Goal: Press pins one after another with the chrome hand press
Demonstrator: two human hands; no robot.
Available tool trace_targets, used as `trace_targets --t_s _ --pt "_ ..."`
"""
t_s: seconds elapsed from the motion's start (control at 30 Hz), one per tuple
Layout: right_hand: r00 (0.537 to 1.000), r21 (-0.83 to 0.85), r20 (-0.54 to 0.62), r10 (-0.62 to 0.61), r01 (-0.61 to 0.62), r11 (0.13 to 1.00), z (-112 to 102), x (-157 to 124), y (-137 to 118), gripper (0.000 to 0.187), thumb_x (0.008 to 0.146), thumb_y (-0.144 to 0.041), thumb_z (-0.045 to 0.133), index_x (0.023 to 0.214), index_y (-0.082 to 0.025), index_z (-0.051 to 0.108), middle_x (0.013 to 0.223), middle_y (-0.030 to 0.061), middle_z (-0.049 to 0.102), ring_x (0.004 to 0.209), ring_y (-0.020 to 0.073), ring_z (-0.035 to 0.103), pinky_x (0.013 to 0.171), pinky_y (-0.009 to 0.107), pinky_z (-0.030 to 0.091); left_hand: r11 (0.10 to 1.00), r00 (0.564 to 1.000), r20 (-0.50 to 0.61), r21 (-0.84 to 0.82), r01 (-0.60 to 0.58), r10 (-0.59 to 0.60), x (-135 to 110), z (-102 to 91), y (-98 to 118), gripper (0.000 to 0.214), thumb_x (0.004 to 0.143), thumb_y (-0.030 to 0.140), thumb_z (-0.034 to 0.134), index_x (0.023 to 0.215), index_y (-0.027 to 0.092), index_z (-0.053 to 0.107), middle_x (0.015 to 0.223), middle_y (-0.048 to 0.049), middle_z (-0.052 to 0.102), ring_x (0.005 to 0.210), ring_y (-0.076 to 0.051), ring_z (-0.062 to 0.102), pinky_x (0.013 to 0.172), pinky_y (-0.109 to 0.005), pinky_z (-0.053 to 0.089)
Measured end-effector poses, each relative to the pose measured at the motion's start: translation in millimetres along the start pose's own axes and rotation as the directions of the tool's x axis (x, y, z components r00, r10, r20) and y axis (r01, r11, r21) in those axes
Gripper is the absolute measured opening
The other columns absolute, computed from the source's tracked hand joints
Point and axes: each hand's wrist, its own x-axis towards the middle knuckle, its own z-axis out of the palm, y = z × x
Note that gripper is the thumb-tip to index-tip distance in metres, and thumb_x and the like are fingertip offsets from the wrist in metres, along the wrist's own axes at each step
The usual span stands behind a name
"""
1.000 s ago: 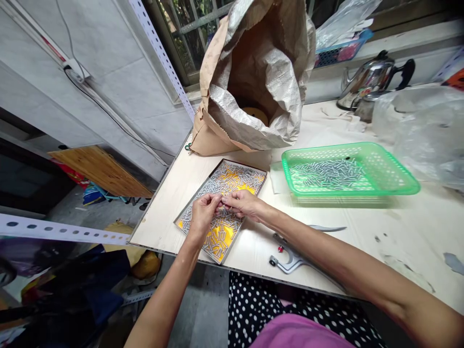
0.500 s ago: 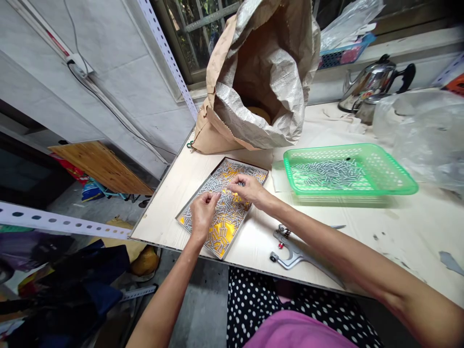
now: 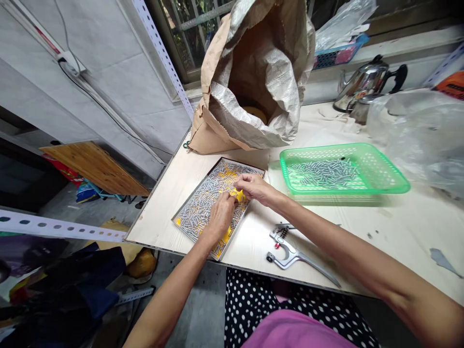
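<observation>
A shallow metal tray [image 3: 180, 214] with a yellow bottom lies on the table's left part, covered with several small silver pins [image 3: 197, 208]. Both hands are over its right side. My left hand [image 3: 222, 215] hangs with fingers curled down onto the pins, pinched on something I cannot make out. My right hand [image 3: 251, 186] sits just beyond it, fingertips pinched together over the pins near the tray's far right corner. The two hands almost touch.
A green plastic basket [image 3: 387, 184] with more silver pins stands to the right. A big open paper sack [image 3: 253, 77] stands behind the tray. Metal hand pliers [image 3: 290, 253] lie near the front edge. A kettle [image 3: 364, 87] and a clear plastic bag [image 3: 420, 130] are at the back right.
My left hand has moved right across the tray to meet my right hand, which stayed over the tray's far right part after reaching there from the middle.
</observation>
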Motion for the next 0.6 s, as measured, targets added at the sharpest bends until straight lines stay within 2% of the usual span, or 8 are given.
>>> trace_targets --t_s 0.07,0.13,0.2,0.27,0.33,0.4,0.47,0.6 --pt "0.998 -0.042 -0.057 -0.022 0.019 0.999 -5 3 5 0.01 0.069 -0.023 0.062 0.067 -0.019 0.053 0.051 -0.0083 0.046 0.04 0.0049 0.031 0.04 0.021 0.02 0.984 0.995 -0.067 -0.165 0.066 -0.078 3 -1.4 -3 0.018 0.09 0.016 0.052 0.089 0.017 0.07 0.093 -0.0075 0.064 0.092 -0.021 0.058 0.082 -0.032 0.046" --pt "0.996 -0.076 -0.082 -0.03 0.024 0.997 -6 5 12 0.01 0.069 -0.023 0.063 0.068 -0.018 0.055 0.052 -0.0074 0.048 0.041 0.0056 0.034 0.04 0.021 0.022 0.885 0.969 -0.084 -0.431 0.173 -0.23 4 -4.7 -6 0.014 0.088 0.017 0.055 0.084 0.016 0.068 0.082 -0.005 0.064 0.08 -0.017 0.06 0.075 -0.029 0.048" --pt "0.998 -0.082 -0.052 -0.024 0.02 0.996 -3 4 17 0.012 0.071 -0.025 0.064 0.067 -0.018 0.055 0.051 -0.0069 0.048 0.041 0.0063 0.034 0.04 0.021 0.023 0.65 0.921 0.01 -0.705 0.283 -0.389 5 -9.7 -8 0.011 0.085 0.021 0.059 0.083 0.015 0.067 0.072 -0.0018 0.063 0.063 -0.013 0.057 0.061 -0.025 0.048" --pt "1.0 -0.073 0.0 -0.019 0.019 0.997 4 2 22 0.016 0.075 -0.03 0.063 0.069 -0.019 0.054 0.05 -0.007 0.047 0.04 0.0067 0.034 0.04 0.021 0.024 0.385 0.876 0.138 -0.859 0.338 -0.461 4 -15.1 -7 0.013 0.081 0.026 0.065 0.083 0.013 0.065 0.068 0.0006 0.062 0.051 -0.009 0.052 0.051 -0.022 0.045" --pt "0.998 -0.056 0.048 -0.035 0.037 0.998 12 -1 25 0.019 0.079 -0.035 0.061 0.071 -0.019 0.053 0.049 -0.0077 0.045 0.04 0.0069 0.034 0.04 0.021 0.024 0.239 0.853 0.182 -0.913 0.332 -0.489 3 -19.3 -4 0.018 0.075 0.027 0.071 0.082 0.011 0.065 0.066 0.0018 0.061 0.048 -0.007 0.051 0.047 -0.02 0.045" --pt "0.995 -0.047 0.068 -0.07 0.074 0.996 18 -2 27 0.022 0.081 -0.041 0.059 0.074 -0.02 0.053 0.047 -0.0088 0.043 0.039 0.0073 0.033 0.041 0.021 0.025 0.208 0.832 0.158 -0.928 0.309 -0.531 2 -21.9 0 0.02 0.071 0.026 0.074 0.08 0.011 0.064 0.063 0.0029 0.061 0.047 -0.007 0.052 0.046 -0.019 0.047" --pt "0.991 -0.063 0.065 -0.114 0.118 0.991 22 -2 29 0.026 0.081 -0.045 0.059 0.076 -0.021 0.053 0.048 -0.0091 0.042 0.04 0.008 0.034 0.042 0.022 0.026 0.226 0.813 0.114 -0.93 0.29 -0.572 2 -23.1 3 0.019 0.071 0.024 0.075 0.079 0.01 0.064 0.061 0.0035 0.06 0.046 -0.007 0.053 0.045 -0.019 0.048" --pt "0.976 -0.216 0.018 -0.219 0.218 0.952 25 2 27 0.026 0.081 -0.044 0.061 0.074 -0.02 0.054 0.055 -0.0067 0.047 0.05 0.0096 0.04 0.05 0.023 0.03 0.256 0.813 0.064 -0.933 0.255 -0.578 1 -26.6 6 0.014 0.073 0.019 0.073 0.079 0.01 0.064 0.062 0.0028 0.062 0.046 -0.007 0.055 0.044 -0.019 0.049"
